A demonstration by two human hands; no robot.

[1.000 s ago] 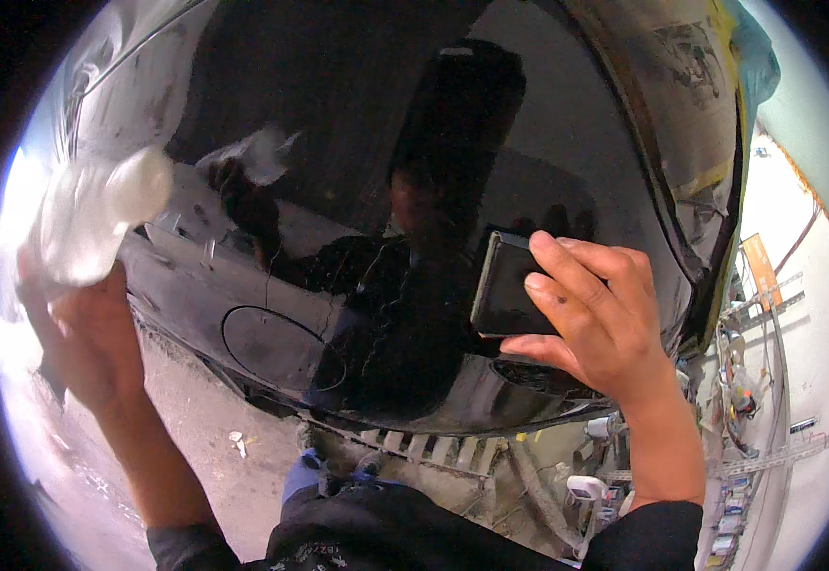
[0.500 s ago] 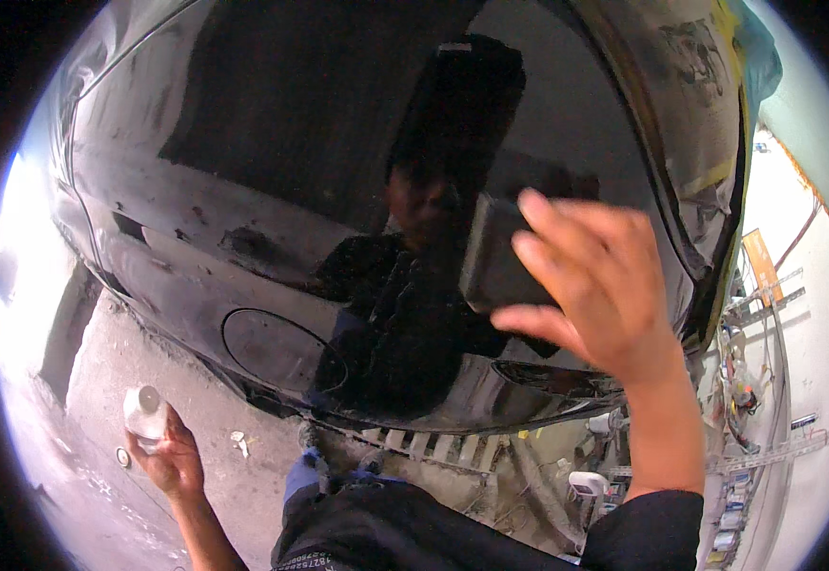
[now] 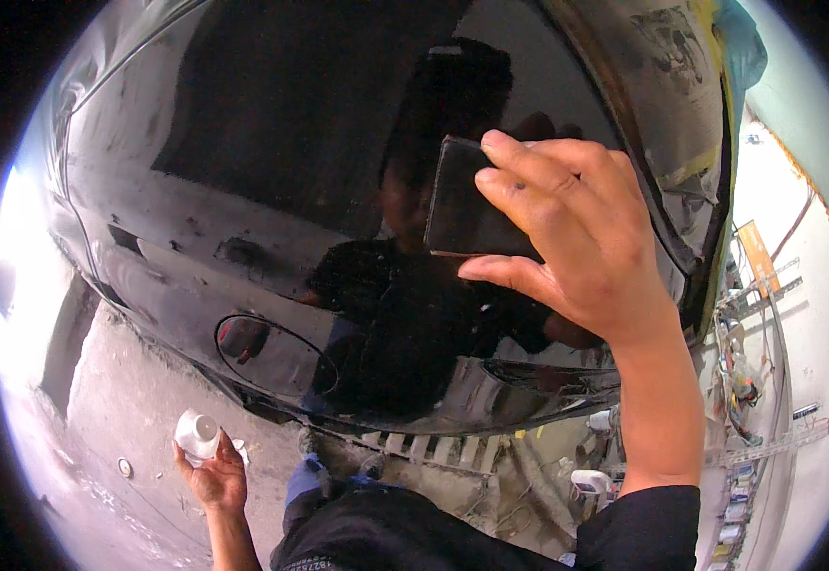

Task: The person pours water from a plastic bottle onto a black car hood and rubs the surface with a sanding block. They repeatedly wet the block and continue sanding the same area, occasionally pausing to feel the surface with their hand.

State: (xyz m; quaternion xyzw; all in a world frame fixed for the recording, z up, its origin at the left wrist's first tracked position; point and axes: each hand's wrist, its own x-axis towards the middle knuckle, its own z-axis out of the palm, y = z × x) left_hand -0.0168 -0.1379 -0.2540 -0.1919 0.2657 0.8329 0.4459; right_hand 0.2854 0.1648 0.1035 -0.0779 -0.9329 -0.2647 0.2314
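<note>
My right hand [image 3: 591, 224] grips a flat black sanding block [image 3: 460, 205] by its right end, thumb below and fingers above. The block lies against, or just over, the glossy black car body panel [image 3: 281, 124]; I cannot tell whether it touches. Low on the left, away from the car, my left hand [image 3: 218, 483] holds a small white plastic container [image 3: 197, 434] with a round end facing up. Its fingers wrap the container from below. A rounded outline, like a fuel flap [image 3: 276, 355], shows low on the panel. My reflection darkens the panel's middle.
Printed masking paper [image 3: 667, 57] and yellow tape cover the panel's upper right edge. A slatted wooden pallet [image 3: 434, 451] lies on the floor under the car. Cables, metal rails and small cans [image 3: 733, 528] line the right wall. A white round-ended object [image 3: 591, 482] stands near my right sleeve.
My right hand has moved the sanding block up and to the left across the panel. My left hand has shifted right and slightly down, tilting the white container.
</note>
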